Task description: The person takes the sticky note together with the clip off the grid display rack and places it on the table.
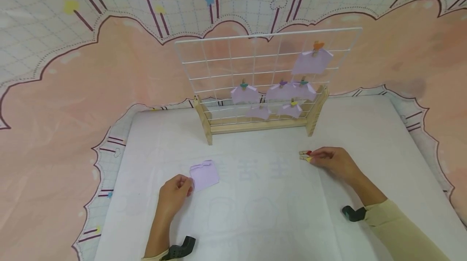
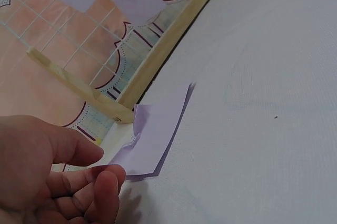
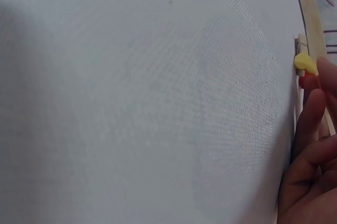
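Note:
My right hand (image 1: 337, 163) pinches two small wooden clothespins (image 1: 303, 156) by their ends, one with a red and one with a yellow decoration. In the right wrist view the yellow decoration (image 3: 305, 62) shows in front of the red one (image 3: 309, 80). A creased purple paper square (image 1: 205, 176) lies on the white tabletop, its upper edge curled. At its left edge is my left hand (image 1: 173, 194), fingers loosely curled. The left wrist view shows a gap between thumb (image 2: 79, 147) and index finger, with the index fingertip against the paper's edge.
Behind the hands stands a white wire grid (image 1: 253, 56) on a wooden base (image 1: 259, 126). Several purple papers (image 1: 313, 61) hang from it, most with visible clothespins (image 1: 243, 84) with coloured decorations. A patterned pink cloth (image 1: 146, 70) covers the surroundings.

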The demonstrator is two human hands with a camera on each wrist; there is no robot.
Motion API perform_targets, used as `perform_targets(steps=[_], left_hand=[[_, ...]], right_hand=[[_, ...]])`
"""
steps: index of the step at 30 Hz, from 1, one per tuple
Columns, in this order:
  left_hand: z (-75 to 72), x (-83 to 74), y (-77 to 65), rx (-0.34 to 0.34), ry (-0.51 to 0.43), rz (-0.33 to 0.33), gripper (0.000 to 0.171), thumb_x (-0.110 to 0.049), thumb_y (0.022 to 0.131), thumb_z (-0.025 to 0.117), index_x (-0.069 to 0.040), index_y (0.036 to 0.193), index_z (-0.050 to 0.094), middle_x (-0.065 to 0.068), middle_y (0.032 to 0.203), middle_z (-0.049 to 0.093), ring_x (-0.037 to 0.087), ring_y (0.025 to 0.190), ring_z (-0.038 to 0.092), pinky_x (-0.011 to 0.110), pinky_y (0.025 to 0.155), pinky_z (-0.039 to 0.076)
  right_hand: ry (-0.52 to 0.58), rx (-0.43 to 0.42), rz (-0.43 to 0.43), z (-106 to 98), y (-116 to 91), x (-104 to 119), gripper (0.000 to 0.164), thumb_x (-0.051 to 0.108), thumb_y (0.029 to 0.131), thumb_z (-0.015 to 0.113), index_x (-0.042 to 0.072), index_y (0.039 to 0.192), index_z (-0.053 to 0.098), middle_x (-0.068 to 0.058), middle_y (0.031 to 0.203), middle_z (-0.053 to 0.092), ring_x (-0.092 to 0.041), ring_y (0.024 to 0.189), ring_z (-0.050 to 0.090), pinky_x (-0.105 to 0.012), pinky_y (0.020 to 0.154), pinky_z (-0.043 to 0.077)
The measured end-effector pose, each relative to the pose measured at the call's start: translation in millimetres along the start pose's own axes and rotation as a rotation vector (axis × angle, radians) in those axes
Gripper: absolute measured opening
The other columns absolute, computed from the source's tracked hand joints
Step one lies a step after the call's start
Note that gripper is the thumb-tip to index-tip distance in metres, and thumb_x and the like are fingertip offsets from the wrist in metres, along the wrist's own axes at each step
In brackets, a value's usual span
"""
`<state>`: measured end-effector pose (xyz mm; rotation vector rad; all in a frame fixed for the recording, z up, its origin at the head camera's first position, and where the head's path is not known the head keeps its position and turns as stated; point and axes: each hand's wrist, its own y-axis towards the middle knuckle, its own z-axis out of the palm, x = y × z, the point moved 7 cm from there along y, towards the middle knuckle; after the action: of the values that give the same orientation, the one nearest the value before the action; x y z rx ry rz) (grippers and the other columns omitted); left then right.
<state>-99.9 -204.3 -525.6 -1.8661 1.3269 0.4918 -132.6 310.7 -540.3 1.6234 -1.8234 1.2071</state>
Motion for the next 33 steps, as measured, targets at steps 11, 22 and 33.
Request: perform_targets(steps=[11, 22, 33], left_hand=[[-2.4, 2.4, 3.7, 0.024, -0.074, -0.040, 0.026, -0.029, 0.103, 0.058, -0.006, 0.101, 0.069, 0.005, 0.083, 0.068, 0.017, 0.077, 0.060, 0.026, 0.064, 0.048], [-5.1, -12.3, 6.3, -0.007, -0.146, -0.020, 0.027, -0.032, 0.104, 0.058, -0.007, 0.105, 0.068, 0.009, 0.086, 0.068, 0.021, 0.080, 0.060, 0.024, 0.067, 0.048], [4.6, -73.4, 10.5, 0.017, -0.234, 0.134, 0.024, -0.027, 0.104, 0.059, -0.006, 0.110, 0.069, 0.015, 0.093, 0.071, 0.022, 0.082, 0.064, 0.032, 0.076, 0.055]], right_hand=[[0.004, -0.022, -0.006, -2.0, -0.5, 0.7, 0.038, 0.039, 0.090, 0.079, 0.010, 0.114, 0.075, -0.009, 0.114, 0.073, -0.011, 0.094, 0.059, -0.019, 0.078, 0.048], [0.017, -0.026, 0.009, -6.4, -9.2, 7.1, 0.037, 0.035, 0.095, 0.073, 0.008, 0.121, 0.073, -0.012, 0.112, 0.073, -0.010, 0.090, 0.062, -0.019, 0.076, 0.052], [0.057, -0.149, -0.110, -23.9, -13.1, 30.1, 0.039, 0.039, 0.100, 0.065, 0.005, 0.118, 0.072, -0.011, 0.105, 0.073, -0.015, 0.085, 0.063, -0.022, 0.071, 0.056]])
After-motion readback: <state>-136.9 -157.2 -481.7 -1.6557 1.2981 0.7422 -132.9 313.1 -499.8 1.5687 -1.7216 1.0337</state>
